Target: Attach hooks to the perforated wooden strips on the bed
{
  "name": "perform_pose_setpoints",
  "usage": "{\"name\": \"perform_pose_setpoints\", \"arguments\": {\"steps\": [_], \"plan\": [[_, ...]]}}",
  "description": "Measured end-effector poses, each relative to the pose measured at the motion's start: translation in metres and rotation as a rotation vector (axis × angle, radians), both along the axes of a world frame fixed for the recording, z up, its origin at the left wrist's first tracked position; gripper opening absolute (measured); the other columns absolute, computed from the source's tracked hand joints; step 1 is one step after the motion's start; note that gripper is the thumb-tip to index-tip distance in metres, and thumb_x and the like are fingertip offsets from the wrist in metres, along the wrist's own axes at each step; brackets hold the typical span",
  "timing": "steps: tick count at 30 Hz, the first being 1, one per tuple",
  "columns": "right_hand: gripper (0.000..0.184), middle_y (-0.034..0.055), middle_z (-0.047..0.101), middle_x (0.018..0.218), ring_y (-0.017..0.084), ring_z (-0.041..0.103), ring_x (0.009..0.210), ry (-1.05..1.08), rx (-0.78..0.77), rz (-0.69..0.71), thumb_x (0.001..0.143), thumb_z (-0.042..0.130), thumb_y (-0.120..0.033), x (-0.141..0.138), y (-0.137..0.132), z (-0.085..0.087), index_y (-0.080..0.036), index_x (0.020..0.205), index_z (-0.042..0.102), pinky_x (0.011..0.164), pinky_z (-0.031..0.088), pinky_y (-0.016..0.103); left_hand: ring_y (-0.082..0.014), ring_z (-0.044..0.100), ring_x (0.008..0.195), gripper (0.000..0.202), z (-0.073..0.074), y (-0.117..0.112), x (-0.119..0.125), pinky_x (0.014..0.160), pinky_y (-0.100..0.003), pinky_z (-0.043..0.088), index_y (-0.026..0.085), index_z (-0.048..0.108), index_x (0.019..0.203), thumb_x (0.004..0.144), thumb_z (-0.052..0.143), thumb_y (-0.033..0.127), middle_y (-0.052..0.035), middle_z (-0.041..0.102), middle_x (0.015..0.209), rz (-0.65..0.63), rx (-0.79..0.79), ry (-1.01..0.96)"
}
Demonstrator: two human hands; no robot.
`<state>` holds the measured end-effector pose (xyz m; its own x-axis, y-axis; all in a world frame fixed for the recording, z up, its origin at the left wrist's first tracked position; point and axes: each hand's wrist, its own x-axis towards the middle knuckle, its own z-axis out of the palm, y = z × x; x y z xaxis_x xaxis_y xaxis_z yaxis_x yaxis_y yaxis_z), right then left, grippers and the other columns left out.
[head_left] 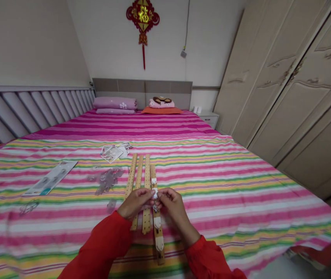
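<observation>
Both my hands meet over the rightmost wooden strip [158, 232]. Between them is a small white hook [155, 192], pinched from the left by the thumb and fingers of my left hand [136, 202] and from the right by my right hand [173, 204]. Other white hooks with metal parts sit along the same strip, one beyond my fingers [154, 181] and two nearer me [157, 222]. To the left lie more long wooden strips with rows of holes [147, 182]; my left hand covers part of them.
Clear plastic pieces [109, 179] lie in a heap left of the strips, with card packaging [114, 152] behind. A long card with hooks [53, 178] and a loose clear piece [29, 207] are farther left. All rest on a striped bedspread [226, 186]; a wardrobe [293, 85] stands right.
</observation>
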<state>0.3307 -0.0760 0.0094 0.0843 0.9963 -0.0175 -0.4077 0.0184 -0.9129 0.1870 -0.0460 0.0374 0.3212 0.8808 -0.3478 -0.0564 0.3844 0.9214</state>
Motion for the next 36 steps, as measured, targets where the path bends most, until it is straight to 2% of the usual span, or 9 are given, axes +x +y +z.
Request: {"name": "perform_pose_setpoints", "arguments": {"steps": [3, 7, 11, 16, 18, 22, 29, 36], "plan": [[0.037, -0.0007, 0.066, 0.053, 0.013, 0.06, 0.045, 0.013, -0.027, -0.017, 0.053, 0.081, -0.045, 0.002, 0.009, -0.001, -0.016, 0.068, 0.065, 0.046, 0.048, 0.023, -0.008, 0.058, 0.06, 0.045, -0.005, 0.007, 0.002, 0.07, -0.024, 0.049, 0.014, 0.062, 0.069, 0.042, 0.086, 0.041, 0.0028, 0.061, 0.06, 0.021, -0.033, -0.049], [0.034, -0.0015, 0.064, 0.05, 0.01, 0.056, 0.041, -0.014, -0.035, -0.059, 0.052, 0.081, -0.043, 0.003, 0.029, -0.006, -0.015, 0.061, 0.064, 0.042, 0.045, 0.021, -0.0064, 0.055, 0.056, 0.044, -0.013, 0.024, 0.005, 0.063, -0.021, 0.046, 0.013, 0.063, 0.07, 0.042, 0.085, 0.039, 0.0035, 0.061, 0.059, 0.067, 0.01, 0.004], [0.033, -0.002, 0.062, 0.045, 0.01, 0.054, 0.039, -0.02, -0.068, -0.08, 0.051, 0.08, -0.04, 0.004, 0.059, -0.014, -0.014, 0.062, 0.063, 0.041, 0.044, 0.021, -0.0076, 0.053, 0.053, 0.042, -0.023, 0.051, 0.01, 0.056, -0.021, 0.041, 0.012, 0.063, 0.071, 0.047, 0.081, 0.041, 0.0025, 0.061, 0.058, 0.07, 0.175, 0.095], [0.03, -0.0021, 0.061, 0.045, 0.01, 0.054, 0.038, -0.017, -0.111, -0.104, 0.048, 0.08, -0.03, 0.002, 0.097, -0.025, -0.015, 0.065, 0.06, 0.04, 0.044, 0.02, -0.0133, 0.059, 0.059, 0.041, -0.044, 0.088, 0.017, 0.06, -0.025, 0.044, 0.014, 0.061, 0.084, 0.053, 0.075, 0.036, 0.0024, 0.061, 0.06, 0.264, 0.354, 0.211], [0.024, -0.0023, 0.061, 0.045, 0.01, 0.054, 0.038, -0.042, -0.11, -0.13, 0.051, 0.076, -0.026, 0.001, 0.109, -0.029, -0.015, 0.063, 0.059, 0.04, 0.043, 0.02, -0.0142, 0.06, 0.06, 0.036, -0.052, 0.099, 0.02, 0.061, -0.026, 0.046, 0.015, 0.059, 0.085, 0.056, 0.072, 0.033, 0.0019, 0.062, 0.062, 0.321, 0.408, 0.263], [0.013, -0.0038, 0.058, 0.041, 0.009, 0.051, 0.036, -0.126, -0.132, -0.174, 0.056, 0.068, -0.023, -0.001, 0.127, -0.036, -0.016, 0.057, 0.057, 0.039, 0.042, 0.02, -0.0145, 0.061, 0.062, 0.019, -0.061, 0.113, 0.025, 0.062, -0.026, 0.047, 0.017, 0.058, 0.078, 0.063, 0.065, 0.027, 0.0011, 0.063, 0.063, 0.34, 0.486, 0.402], [0.013, -0.0061, 0.051, 0.034, 0.008, 0.043, 0.031, -0.206, -0.18, -0.216, 0.055, 0.064, -0.024, -0.003, 0.15, -0.053, -0.018, 0.05, 0.055, 0.033, 0.034, 0.019, -0.0155, 0.065, 0.071, 0.013, -0.062, 0.119, 0.029, 0.064, -0.025, 0.046, 0.018, 0.064, 0.084, 0.074, 0.058, 0.024, -0.0034, 0.071, 0.076, 0.286, 0.53, 0.731], [0.013, -0.0067, 0.049, 0.034, 0.008, 0.042, 0.032, -0.268, -0.201, -0.254, 0.054, 0.063, -0.023, -0.004, 0.155, -0.062, -0.018, 0.047, 0.054, 0.033, 0.032, 0.019, -0.0148, 0.066, 0.078, 0.014, -0.053, 0.118, 0.032, 0.069, -0.024, 0.043, 0.021, 0.065, 0.089, 0.077, 0.057, 0.022, -0.0018, 0.073, 0.082, 0.247, 0.521, 0.898]]}}
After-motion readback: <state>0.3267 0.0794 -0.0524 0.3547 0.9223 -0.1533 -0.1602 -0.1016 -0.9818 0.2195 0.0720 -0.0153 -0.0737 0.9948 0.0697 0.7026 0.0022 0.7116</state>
